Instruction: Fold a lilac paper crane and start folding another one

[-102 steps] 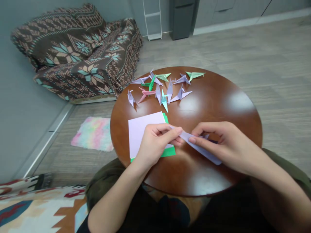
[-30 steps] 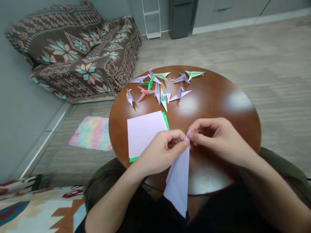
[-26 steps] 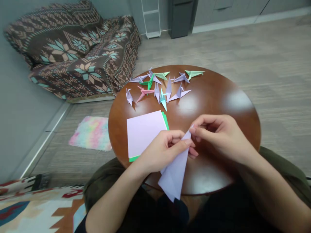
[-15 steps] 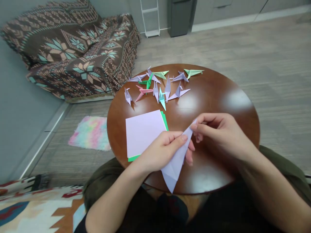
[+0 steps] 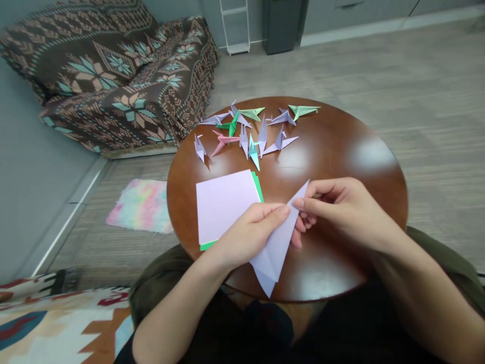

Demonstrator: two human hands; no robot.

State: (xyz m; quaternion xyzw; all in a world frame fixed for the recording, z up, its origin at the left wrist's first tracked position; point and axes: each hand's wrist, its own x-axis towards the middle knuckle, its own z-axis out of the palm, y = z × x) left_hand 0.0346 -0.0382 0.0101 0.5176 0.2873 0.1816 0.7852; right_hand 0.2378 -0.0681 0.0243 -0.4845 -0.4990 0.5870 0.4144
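Note:
A partly folded sheet of lavender origami paper (image 5: 279,247) is held slantwise over the near part of the table, its narrow tip pointing up and right. My left hand (image 5: 263,225) grips it with the thumb on top and fingers beneath. At the paper's right edge, below the tip, my right hand (image 5: 333,205) pinches it between thumb and fingers. Just left of my hands lies a stack of square paper (image 5: 225,205), lavender on top with green showing at the edges.
Several folded paper cranes, among them a pink one (image 5: 224,141), a light blue one (image 5: 253,152) and a green one (image 5: 232,125), stand on the far side of the round brown table (image 5: 341,146). A patterned sofa (image 5: 125,96) and a pastel rug (image 5: 140,206) lie beyond, to the left.
My right thumb and fingers have slid down from the paper's tip along its right edge, so the tip now shows. The left hand keeps its grip.

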